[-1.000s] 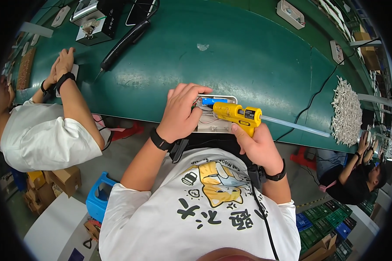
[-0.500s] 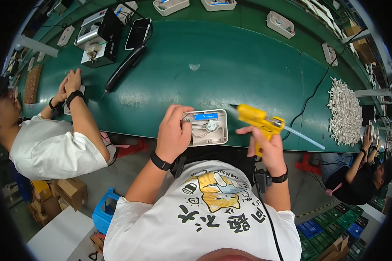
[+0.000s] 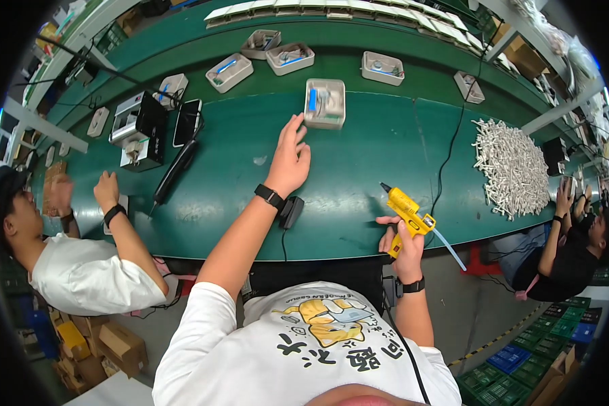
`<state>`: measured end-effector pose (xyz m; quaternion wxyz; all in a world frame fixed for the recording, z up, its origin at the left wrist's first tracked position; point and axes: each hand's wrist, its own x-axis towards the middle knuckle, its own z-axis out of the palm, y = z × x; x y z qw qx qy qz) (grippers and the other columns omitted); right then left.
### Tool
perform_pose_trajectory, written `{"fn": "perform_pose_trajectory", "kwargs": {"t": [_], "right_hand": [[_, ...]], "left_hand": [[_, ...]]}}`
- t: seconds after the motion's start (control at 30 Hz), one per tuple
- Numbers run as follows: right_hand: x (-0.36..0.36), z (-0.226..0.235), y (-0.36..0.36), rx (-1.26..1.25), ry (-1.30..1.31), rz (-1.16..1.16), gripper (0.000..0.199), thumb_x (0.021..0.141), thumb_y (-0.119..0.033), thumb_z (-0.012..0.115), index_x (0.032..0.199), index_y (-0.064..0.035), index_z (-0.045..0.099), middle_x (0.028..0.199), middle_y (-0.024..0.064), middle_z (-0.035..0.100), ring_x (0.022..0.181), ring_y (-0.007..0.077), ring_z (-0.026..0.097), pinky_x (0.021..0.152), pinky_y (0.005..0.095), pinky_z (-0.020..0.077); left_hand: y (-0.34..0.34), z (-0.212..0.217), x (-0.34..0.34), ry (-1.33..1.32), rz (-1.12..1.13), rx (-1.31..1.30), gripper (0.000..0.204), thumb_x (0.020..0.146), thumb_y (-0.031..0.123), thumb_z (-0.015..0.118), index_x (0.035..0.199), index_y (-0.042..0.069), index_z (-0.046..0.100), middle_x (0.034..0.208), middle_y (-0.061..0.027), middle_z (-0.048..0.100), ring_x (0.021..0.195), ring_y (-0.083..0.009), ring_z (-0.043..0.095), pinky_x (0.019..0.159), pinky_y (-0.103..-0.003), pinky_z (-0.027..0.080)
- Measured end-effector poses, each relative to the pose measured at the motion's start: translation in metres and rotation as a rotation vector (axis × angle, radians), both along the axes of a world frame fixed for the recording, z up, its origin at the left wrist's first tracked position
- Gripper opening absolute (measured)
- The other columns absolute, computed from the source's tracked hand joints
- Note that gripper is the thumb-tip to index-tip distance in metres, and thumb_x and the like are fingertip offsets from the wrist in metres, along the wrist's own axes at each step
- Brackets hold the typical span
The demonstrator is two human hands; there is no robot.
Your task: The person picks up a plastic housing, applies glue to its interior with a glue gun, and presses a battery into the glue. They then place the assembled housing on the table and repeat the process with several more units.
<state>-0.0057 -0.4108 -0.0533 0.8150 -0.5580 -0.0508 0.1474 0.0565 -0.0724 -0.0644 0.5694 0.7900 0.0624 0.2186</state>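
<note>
Glue gun (image 3: 407, 210) is bright yellow with a clear stick out the back. Bench (image 3: 358, 155) is dark green. The tray (image 3: 325, 103) is pale grey with a blue bit inside. White pile of small parts (image 3: 511, 166) on the right. Watch strap (image 3: 269, 196) is black, shirt (image 3: 304, 352) white with an orange cartoon print.

The glue gun (image 3: 409, 211) in the right hand (image 3: 404, 245) looks like glossy yellow plastic, with a smooth translucent stick at its rear. The open box (image 3: 325, 103) near the left hand (image 3: 287, 157) appears matt pale plastic — the table (image 3: 358, 162) is a smooth green mat, faintly shiny. The person's shirt (image 3: 304, 352) is soft white cloth — printed.
</note>
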Motion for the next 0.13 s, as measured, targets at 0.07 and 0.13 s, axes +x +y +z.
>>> {"fn": "perform_pose_trajectory", "kwargs": {"t": [0.07,0.13], "right_hand": [[0.002,-0.003,-0.002,0.021,-0.006,0.004,0.024,0.113,-0.022,0.052,0.121,-0.0018,0.061,0.121,0.0283,0.073,0.055,0.0166,0.056,0.056,0.0345,0.0547],[0.004,-0.006,-0.005,0.054,0.001,0.027,0.024,0.114,-0.023,0.052,0.123,-0.0018,0.06,0.121,0.0287,0.073,0.055,0.0175,0.057,0.056,0.0344,0.0547]], "left_hand": [[-0.002,-0.009,0.014,-0.082,-0.05,0.101,0.06,0.102,-0.001,0.058,0.159,0.005,0.041,0.162,-0.0205,0.043,0.133,-0.0347,0.066,0.106,-0.034,0.057],[0.007,-0.012,0.018,0.161,-0.181,0.173,0.07,0.102,0.0,0.058,0.167,0.014,0.034,0.173,-0.0152,0.03,0.153,-0.0385,0.047,0.119,-0.038,0.049]]}}
